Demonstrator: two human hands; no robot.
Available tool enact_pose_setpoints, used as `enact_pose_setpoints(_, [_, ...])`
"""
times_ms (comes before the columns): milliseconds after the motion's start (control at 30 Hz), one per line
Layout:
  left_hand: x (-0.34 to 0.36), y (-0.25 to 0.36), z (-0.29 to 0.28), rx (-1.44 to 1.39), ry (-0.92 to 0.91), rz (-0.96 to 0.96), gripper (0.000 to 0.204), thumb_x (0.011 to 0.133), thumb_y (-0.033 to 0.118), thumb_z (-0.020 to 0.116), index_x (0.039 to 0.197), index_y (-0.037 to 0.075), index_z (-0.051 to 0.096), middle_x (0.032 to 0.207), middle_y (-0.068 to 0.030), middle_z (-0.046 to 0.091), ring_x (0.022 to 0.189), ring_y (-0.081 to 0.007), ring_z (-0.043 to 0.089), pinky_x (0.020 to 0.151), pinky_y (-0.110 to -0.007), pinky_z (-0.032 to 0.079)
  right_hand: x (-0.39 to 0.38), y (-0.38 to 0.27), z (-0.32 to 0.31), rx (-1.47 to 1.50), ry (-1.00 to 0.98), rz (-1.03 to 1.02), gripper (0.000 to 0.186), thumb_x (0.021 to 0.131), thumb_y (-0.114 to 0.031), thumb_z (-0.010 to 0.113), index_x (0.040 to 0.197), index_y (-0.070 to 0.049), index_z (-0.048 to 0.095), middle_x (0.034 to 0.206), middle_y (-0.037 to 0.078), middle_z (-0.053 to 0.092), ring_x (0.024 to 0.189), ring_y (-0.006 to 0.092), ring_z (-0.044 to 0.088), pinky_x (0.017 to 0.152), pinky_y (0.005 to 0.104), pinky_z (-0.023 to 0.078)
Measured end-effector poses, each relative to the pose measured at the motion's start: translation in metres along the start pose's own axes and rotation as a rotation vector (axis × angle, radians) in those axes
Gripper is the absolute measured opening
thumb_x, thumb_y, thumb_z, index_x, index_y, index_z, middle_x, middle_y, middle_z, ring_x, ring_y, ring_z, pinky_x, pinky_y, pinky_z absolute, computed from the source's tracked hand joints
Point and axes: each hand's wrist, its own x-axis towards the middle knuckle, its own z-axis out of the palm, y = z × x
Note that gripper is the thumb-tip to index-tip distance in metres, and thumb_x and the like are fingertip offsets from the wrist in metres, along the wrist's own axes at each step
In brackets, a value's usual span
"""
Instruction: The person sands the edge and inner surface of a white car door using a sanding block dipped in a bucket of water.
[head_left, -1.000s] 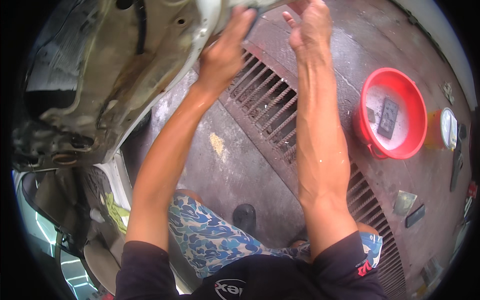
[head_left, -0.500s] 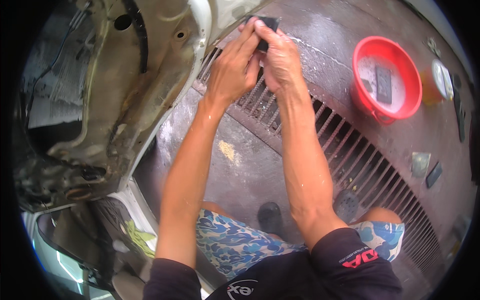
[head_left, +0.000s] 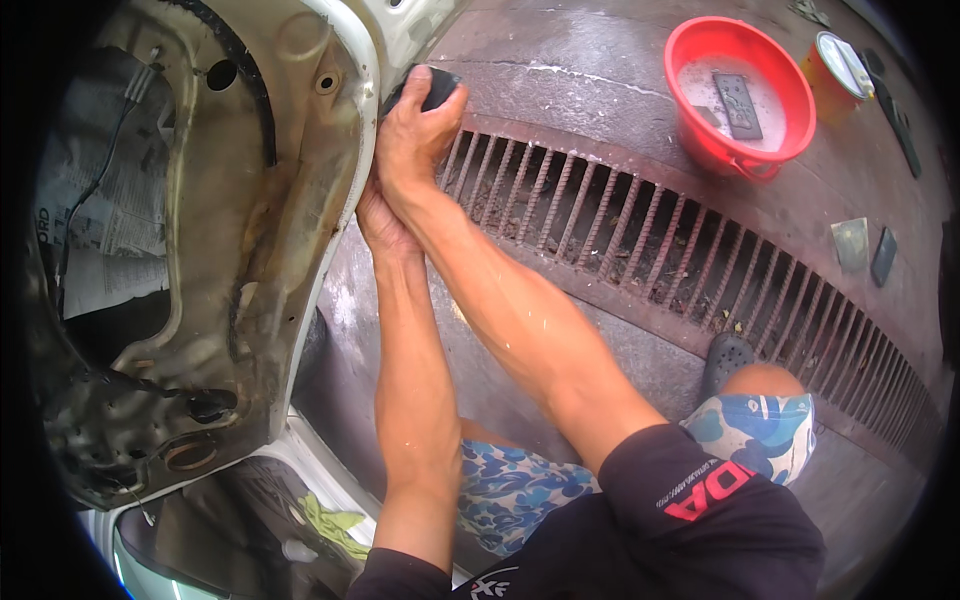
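Observation:
My right hand (head_left: 415, 145) is wrapped round a piece of black sandpaper (head_left: 441, 88), which shows between the thumb and fingers. It is at the outer edge of the open car door (head_left: 345, 180), where the white paint runs along the rim. My left hand (head_left: 386, 225) lies just below, close against the door edge, touching or crossing behind the right wrist. Its fingers are hidden there. The door's inner side is bare, with brown stains, holes and a black cable.
A red bucket (head_left: 690, 140) of cloudy water holds a dark rectangular block (head_left: 738, 105). Beside it stands a yellowish tub (head_left: 828, 75). A metal drain grate (head_left: 640, 225) crosses the floor. A grey square sheet (head_left: 851, 245) and a small dark block (head_left: 883, 257) lie at right. A green cloth (head_left: 330, 522) hangs inside the car.
Both hands have moved left and down to the door edge. They held the black sandpaper together over the grate before; now it is in the right hand, with the left below.

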Motion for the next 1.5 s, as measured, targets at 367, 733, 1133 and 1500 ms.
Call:
enact_pose_setpoints(367, [0.003, 0.005, -0.035, 0.084, 0.027, -0.093, 0.052, 0.095, 0.031, 0.077, 0.138, 0.009, 0.059, 0.137, -0.0044, 0.063, 0.126, -0.0211, 0.058, 0.113, -0.041, 0.046, 0.027, -0.001, 0.009, 0.085, 0.113, -0.166, 0.039, 0.105, -0.032, 0.06, 0.111, 0.004, 0.048, 0.099, 0.022, 0.06, 0.086, 0.033, 0.061, 0.077, 0.0451, 0.049])
enact_pose_setpoints(733, [0.029, -0.006, -0.052, 0.126, -0.092, -0.098, 0.046, 0.095, 0.034, 0.077, 0.131, 0.009, 0.064, 0.131, -0.0038, 0.064, 0.12, -0.0197, 0.061, 0.107, -0.037, 0.048, 0.027, 0.014, 0.007, 0.032, 0.117, -0.28, 0.035, 0.104, -0.029, 0.064, 0.111, 0.003, 0.05, 0.087, 0.021, 0.063, 0.077, 0.0346, 0.063, 0.072, 0.0458, 0.05])
enact_pose_setpoints(1133, [-0.004, -0.01, -0.016, 0.281, 0.019, -0.118, 0.046, 0.098, 0.039, 0.073, 0.129, 0.006, 0.066, 0.114, -0.01, 0.073, 0.083, -0.0093, 0.066, 0.076, -0.024, 0.056, 0.301, -0.097, -0.235, -1.226, -0.099, -0.19, 0.021, 0.082, -0.009, 0.055, 0.076, 0.005, 0.07, 0.068, 0.02, 0.07, 0.061, 0.0318, 0.07, 0.064, 0.0454, 0.056])
enact_pose_setpoints(1500, [-0.03, -0.006, 0.015, 1.2, -0.348, 0.545, 0.026, 0.096, 0.007, 0.071, 0.121, 0.001, 0.071, 0.11, -0.0131, 0.075, 0.103, -0.0267, 0.07, 0.087, -0.036, 0.057, 0.378, -0.101, -0.283, -1.762, -0.384, 0.12, 0.029, 0.084, -0.015, 0.052, 0.095, 0.002, 0.073, 0.082, 0.013, 0.073, 0.073, 0.0281, 0.071, 0.061, 0.0408, 0.057])
